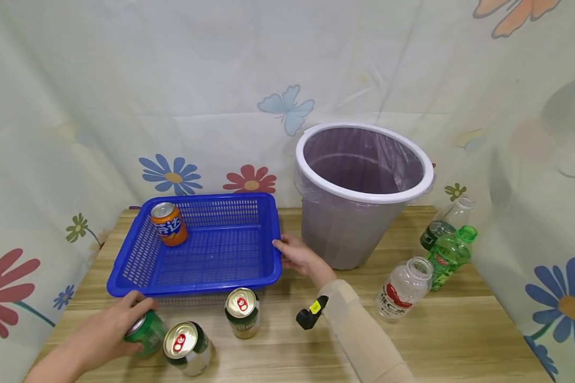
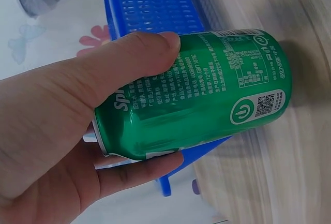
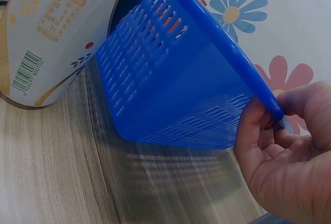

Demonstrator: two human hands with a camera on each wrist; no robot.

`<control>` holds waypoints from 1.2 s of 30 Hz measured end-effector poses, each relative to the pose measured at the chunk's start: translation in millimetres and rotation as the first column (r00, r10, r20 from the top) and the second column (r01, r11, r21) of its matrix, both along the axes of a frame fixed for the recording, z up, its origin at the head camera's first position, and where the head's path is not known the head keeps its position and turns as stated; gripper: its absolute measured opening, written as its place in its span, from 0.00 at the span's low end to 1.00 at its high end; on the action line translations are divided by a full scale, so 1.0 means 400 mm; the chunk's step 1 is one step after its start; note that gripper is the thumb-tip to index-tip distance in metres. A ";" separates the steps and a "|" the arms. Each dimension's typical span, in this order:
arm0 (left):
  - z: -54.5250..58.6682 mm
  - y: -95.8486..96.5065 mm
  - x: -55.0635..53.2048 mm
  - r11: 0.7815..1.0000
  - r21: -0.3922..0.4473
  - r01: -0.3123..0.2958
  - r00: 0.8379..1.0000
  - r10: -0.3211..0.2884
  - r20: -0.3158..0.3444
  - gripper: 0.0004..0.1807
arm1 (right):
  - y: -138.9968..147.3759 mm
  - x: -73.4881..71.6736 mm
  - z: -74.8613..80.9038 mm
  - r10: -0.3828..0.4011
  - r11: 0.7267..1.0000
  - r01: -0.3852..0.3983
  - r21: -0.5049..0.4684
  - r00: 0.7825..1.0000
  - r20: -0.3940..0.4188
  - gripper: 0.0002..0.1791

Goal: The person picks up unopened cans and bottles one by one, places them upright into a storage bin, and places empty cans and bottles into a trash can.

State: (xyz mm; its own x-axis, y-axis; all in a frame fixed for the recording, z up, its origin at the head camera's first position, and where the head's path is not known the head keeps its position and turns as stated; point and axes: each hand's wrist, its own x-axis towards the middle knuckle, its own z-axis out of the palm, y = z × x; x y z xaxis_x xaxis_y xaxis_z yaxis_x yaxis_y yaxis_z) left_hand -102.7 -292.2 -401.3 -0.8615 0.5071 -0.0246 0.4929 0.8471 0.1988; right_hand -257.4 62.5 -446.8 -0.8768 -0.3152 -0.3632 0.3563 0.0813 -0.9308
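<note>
With thumb and fingers curled round it, my left hand (image 1: 106,331) holds a green Sprite can (image 1: 148,334) near the front left of the table. In the left wrist view the can (image 2: 207,92) shows its printed side. My right hand (image 1: 298,254) pinches the right rim of a blue plastic basket (image 1: 270,229); the right wrist view shows the thumb over that rim. An orange soda can (image 1: 171,226) stands in the basket's back left corner. Two gold-topped cans, one (image 1: 188,348) beside the Sprite can and another (image 1: 242,314), stand in front of the basket.
Right of the basket stands a grey trash bin (image 1: 345,234) with a white rim and a clear liner. Further right are a clear bottle with a red label (image 1: 402,290), a green bottle (image 1: 450,258) and a clear dark-labelled bottle (image 1: 443,223). Patterned cloth (image 1: 211,80) hangs behind.
</note>
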 end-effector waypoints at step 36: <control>0.105 -0.008 0.020 0.998 -0.058 -0.009 1.000 0.010 0.020 0.32 | -0.006 0.001 -0.007 -0.019 1.000 0.019 -0.013 0.999 -0.028 0.17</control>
